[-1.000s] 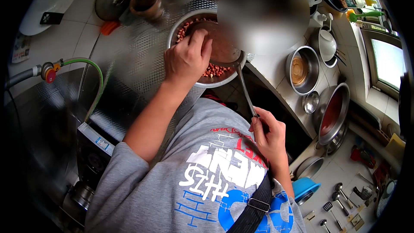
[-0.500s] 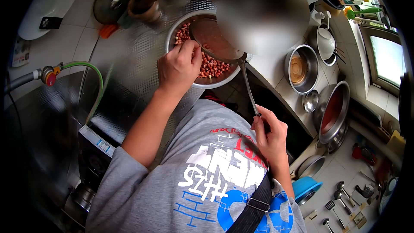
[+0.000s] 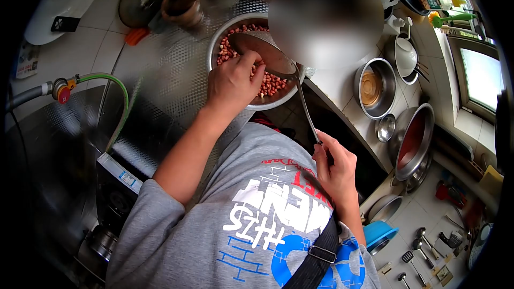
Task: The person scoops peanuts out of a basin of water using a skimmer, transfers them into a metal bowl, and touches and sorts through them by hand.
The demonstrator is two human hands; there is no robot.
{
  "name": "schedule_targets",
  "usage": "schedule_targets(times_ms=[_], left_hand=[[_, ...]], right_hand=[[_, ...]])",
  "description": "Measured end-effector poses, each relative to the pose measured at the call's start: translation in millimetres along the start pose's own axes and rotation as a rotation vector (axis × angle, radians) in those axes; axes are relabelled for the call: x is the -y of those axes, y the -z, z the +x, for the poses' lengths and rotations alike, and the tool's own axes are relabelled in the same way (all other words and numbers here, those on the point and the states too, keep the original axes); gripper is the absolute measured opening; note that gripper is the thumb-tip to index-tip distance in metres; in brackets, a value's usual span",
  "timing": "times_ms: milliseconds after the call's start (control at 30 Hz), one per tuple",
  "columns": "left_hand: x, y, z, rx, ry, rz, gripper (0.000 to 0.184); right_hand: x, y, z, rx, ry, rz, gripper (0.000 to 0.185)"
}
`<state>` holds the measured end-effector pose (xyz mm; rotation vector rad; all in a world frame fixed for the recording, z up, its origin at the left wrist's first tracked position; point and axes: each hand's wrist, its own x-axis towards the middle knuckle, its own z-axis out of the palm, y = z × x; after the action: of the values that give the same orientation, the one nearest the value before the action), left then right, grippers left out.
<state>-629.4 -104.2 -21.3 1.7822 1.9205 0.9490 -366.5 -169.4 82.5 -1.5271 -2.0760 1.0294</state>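
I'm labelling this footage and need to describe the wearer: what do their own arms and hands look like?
Both the left hand and right hand are bare, with no gloves, rings or watch visible. The left sleeve is short, loose and heather grey, leaving the forearm uncovered. The right sleeve is only partly visible, also grey.

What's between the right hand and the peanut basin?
Only the scoop's handle, in the head view: it runs from the right hand up past the rim of the basin.
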Motion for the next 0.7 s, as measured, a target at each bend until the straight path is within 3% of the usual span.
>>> schedule_targets(times_ms=[200,600,700], left_hand=[[-3.9,7.0,-1.9,0.094,-0.071,-0.107,0.014],[-3.4,7.6,-3.4,0.018,-0.116,-0.119,0.029],[0.3,2.3,-5.1,0.008,-0.158,-0.100,0.023]], right_hand=[[-0.7,0.6,1.7,-0.018,0.022,-0.019,0.033],[-1.6,-1.1,1.4,-0.026,-0.043,0.019,0.032],[-0.6,-1.1,2.5,-0.020,-0.027,0.015,0.032]])
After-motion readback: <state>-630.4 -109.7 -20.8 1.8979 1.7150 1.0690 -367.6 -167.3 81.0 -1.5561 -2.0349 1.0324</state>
